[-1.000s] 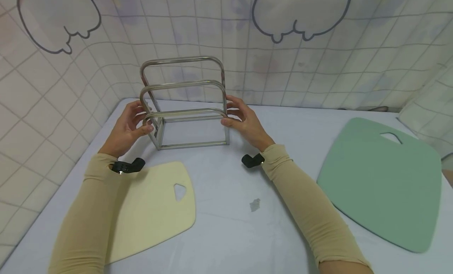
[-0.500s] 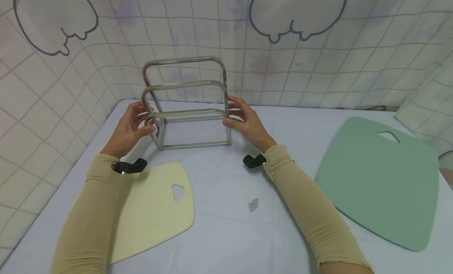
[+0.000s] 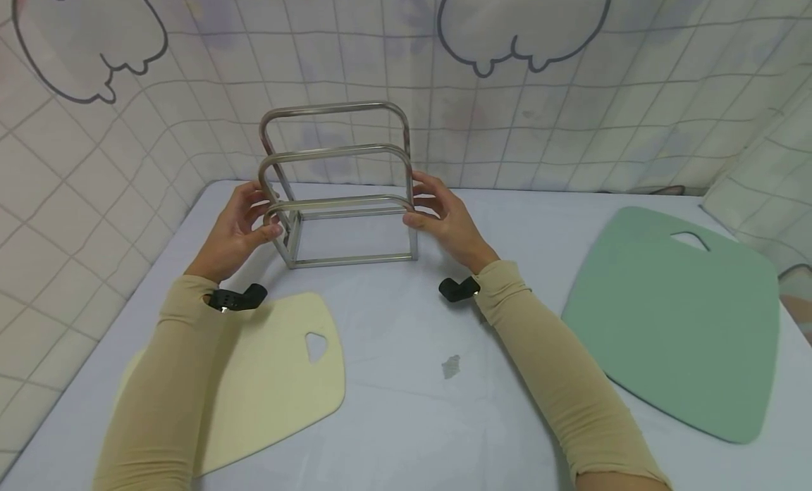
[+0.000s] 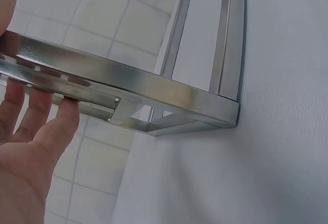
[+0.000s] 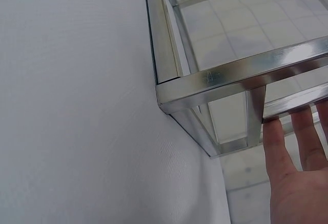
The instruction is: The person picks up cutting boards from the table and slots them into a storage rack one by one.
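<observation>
A silver metal rack [image 3: 355, 261] with several rounded hoops stands upright at the back left of the table, its base bars close on the white cloth. My left hand [image 3: 231, 237] grips its left side, thumb at the front hoop. On the opposite side, my right hand [image 3: 452, 227] holds the right upright in the same way. The left wrist view has left fingertips [image 4: 67, 106] against a side bar. From the right wrist, the fingers [image 5: 277, 142] show under the rack's bar. Partly beneath my left forearm lies a cream cutting board [image 3: 279, 385] with a handle hole.
A larger green cutting board [image 3: 672, 329] lies flat at the right. Behind the rack hangs a white grid-patterned curtain [image 3: 495, 139], which also runs along the left side. A small grey patch [image 3: 451, 367] marks the white tablecloth [image 3: 406, 420] in the middle.
The whole scene shifts slightly as the head view turns; the green board sits a little farther left in view. Both hands keep their hold on the rack, which stays in place.
</observation>
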Motion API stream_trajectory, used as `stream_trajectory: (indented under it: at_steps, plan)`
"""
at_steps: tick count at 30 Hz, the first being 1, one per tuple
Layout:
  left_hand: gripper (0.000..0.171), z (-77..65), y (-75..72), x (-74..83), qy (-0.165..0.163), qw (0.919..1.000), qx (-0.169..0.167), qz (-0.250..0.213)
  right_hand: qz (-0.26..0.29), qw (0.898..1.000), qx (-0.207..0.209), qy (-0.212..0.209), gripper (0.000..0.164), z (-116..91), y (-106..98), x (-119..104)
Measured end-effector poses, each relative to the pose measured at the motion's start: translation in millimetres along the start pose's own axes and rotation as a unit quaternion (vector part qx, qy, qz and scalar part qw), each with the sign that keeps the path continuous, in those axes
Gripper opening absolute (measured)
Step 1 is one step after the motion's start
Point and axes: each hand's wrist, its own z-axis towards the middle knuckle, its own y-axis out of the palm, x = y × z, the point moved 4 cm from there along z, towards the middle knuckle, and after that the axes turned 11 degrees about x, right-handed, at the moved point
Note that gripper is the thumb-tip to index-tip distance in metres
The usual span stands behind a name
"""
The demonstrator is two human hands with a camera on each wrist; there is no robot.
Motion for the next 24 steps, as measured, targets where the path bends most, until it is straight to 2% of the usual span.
stream_trajectory:
  at_steps: [6, 13, 24]
  plan:
    - [0.064, 2.3, 5.4, 1.1, 0.005, 0.9998, -0.002, 0.019, -0.014, 1.0, 0.003, -0.005, 0.073, -2, -6, 0]
    - [0.065, 4.8, 10.5, -0.3, 0.004, 0.9999, -0.009, 0.009, -0.023, 1.0, 0.005, -0.004, 0.071, -4, -13, 0]
    - [0.066, 8.7, 18.4, 1.2, -0.009, 0.9988, -0.016, 0.044, -0.034, 0.999, 0.01, -0.007, 0.073, -7, -21, -1]
